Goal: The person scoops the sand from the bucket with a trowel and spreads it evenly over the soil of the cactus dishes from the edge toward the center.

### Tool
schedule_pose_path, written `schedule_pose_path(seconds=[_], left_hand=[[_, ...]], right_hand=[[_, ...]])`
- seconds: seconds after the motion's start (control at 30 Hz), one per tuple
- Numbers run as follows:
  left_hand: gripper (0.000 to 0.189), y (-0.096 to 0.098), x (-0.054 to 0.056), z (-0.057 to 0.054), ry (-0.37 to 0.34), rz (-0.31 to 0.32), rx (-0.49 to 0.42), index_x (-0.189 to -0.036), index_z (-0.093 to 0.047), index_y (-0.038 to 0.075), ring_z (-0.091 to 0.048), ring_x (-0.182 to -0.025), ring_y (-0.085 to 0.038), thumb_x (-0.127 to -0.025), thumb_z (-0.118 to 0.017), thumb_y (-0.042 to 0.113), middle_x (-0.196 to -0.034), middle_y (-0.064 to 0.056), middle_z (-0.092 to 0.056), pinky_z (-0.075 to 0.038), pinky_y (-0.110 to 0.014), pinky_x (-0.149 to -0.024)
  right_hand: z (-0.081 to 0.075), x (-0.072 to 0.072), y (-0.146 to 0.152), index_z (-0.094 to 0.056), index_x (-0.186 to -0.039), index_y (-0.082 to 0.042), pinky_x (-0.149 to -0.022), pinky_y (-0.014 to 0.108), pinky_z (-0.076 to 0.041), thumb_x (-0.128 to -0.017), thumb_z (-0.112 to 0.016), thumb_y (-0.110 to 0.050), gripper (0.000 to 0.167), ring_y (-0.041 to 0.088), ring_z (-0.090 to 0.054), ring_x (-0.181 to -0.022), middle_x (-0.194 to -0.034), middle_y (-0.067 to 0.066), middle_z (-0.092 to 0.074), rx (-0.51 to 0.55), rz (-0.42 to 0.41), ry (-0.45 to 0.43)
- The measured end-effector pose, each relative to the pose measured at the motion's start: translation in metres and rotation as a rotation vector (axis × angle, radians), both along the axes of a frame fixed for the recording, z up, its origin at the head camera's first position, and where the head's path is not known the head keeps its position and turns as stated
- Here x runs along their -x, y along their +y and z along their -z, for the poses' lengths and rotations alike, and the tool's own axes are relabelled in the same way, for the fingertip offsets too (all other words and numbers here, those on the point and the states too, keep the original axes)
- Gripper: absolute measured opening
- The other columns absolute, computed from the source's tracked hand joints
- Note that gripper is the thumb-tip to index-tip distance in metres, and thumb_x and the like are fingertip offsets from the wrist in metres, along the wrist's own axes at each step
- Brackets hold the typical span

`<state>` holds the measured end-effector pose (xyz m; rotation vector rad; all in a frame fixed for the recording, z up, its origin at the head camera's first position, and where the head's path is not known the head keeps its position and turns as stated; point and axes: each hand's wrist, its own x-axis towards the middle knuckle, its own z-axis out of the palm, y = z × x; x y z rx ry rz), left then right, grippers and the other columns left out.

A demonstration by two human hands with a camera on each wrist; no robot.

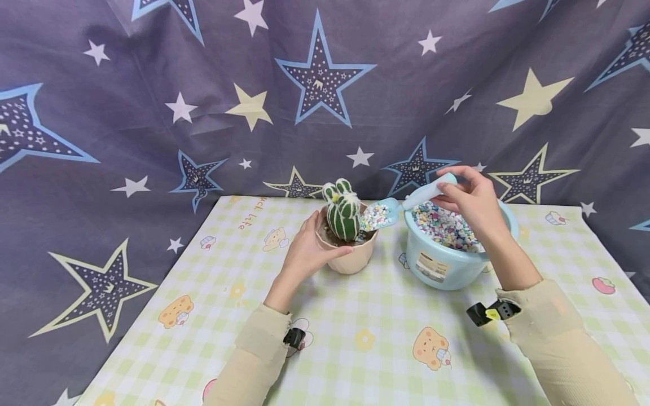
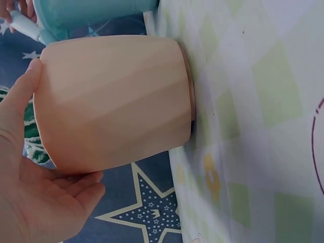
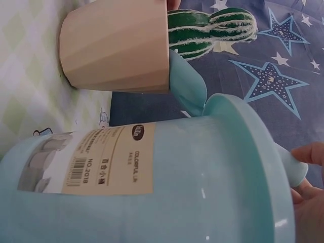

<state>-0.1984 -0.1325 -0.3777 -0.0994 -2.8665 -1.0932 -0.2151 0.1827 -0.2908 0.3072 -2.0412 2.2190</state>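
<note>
A green cactus [image 1: 343, 219] with white ribs stands in a beige pot [image 1: 351, 260] on the table. My left hand [image 1: 312, 248] grips the pot around its near left side, thumb at the rim, as the left wrist view shows too [image 2: 48, 197]. In my right hand [image 1: 472, 197] is the handle of a light blue scoop [image 1: 425, 194], held between thumb and fingers. The scoop's blade carries small colourful pebbles [image 1: 376, 216], and its tip overlaps the pot's right rim beside the cactus. Right of the pot, a light blue bucket [image 1: 444, 276] holds many more pebbles [image 1: 444, 228].
A green-and-white checked cloth [image 1: 365, 316] with cartoon prints covers the table. Behind it hangs a dark curtain [image 1: 325, 146] with stars. The bucket carries a paper label [image 3: 109, 159] and stands close to the pot. Black straps [image 1: 495, 311] sit at the wrists.
</note>
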Motion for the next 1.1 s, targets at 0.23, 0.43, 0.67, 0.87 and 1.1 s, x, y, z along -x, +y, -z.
schedule_pose_path(seconds=[0.23,0.43,0.67,0.87,1.1], left_hand=[[0.124,0.0010,-0.0019,-0.0014,0.005,-0.006,0.009,-0.160,-0.018,0.006,-0.038,-0.145,-0.039,-0.069,-0.083,0.061,-0.162,-0.018,-0.030,-0.039,-0.055,-0.116],[0.124,0.0018,-0.0021,-0.0016,0.004,-0.014,0.012,-0.160,-0.018,0.008,-0.039,-0.145,-0.038,-0.069,-0.083,0.062,-0.162,-0.017,-0.030,-0.039,-0.055,-0.116],[0.124,0.0018,-0.0026,-0.0016,0.012,-0.019,0.017,-0.159,-0.019,0.007,-0.038,-0.145,-0.038,-0.069,-0.083,0.061,-0.162,-0.017,-0.030,-0.039,-0.055,-0.116],[0.124,0.0019,-0.0025,-0.0017,0.016,-0.020,0.017,-0.159,-0.019,0.006,-0.039,-0.145,-0.038,-0.069,-0.083,0.061,-0.162,-0.018,-0.031,-0.039,-0.054,-0.116],[0.124,0.0023,-0.0024,-0.0009,0.015,-0.028,0.022,-0.159,-0.019,0.007,-0.038,-0.145,-0.037,-0.068,-0.083,0.062,-0.162,-0.017,-0.030,-0.038,-0.053,-0.117]], right_hand=[[-0.0011,-0.0006,-0.0008,-0.066,-0.110,-0.014,-0.074,0.024,-0.061,-0.095,-0.063,-0.004,0.018,0.008,-0.076,-0.078,-0.089,-0.003,-0.074,-0.018,-0.004,0.014],[-0.0019,-0.0012,-0.0019,-0.066,-0.109,-0.014,-0.074,0.024,-0.061,-0.095,-0.063,-0.004,0.017,0.008,-0.076,-0.078,-0.087,-0.004,-0.075,-0.015,-0.005,0.016],[-0.0022,-0.0009,-0.0027,-0.066,-0.112,-0.011,-0.074,0.024,-0.061,-0.095,-0.064,-0.004,0.018,0.008,-0.076,-0.078,-0.087,-0.004,-0.076,-0.008,-0.016,0.018],[-0.0020,-0.0009,-0.0030,-0.065,-0.113,-0.009,-0.074,0.024,-0.061,-0.095,-0.064,-0.004,0.019,0.009,-0.076,-0.079,-0.087,-0.004,-0.076,0.011,-0.027,0.022],[-0.0015,-0.0011,-0.0033,-0.064,-0.117,-0.006,-0.075,0.024,-0.061,-0.095,-0.065,-0.004,0.022,0.009,-0.076,-0.079,-0.087,-0.004,-0.076,0.013,-0.036,0.033]])
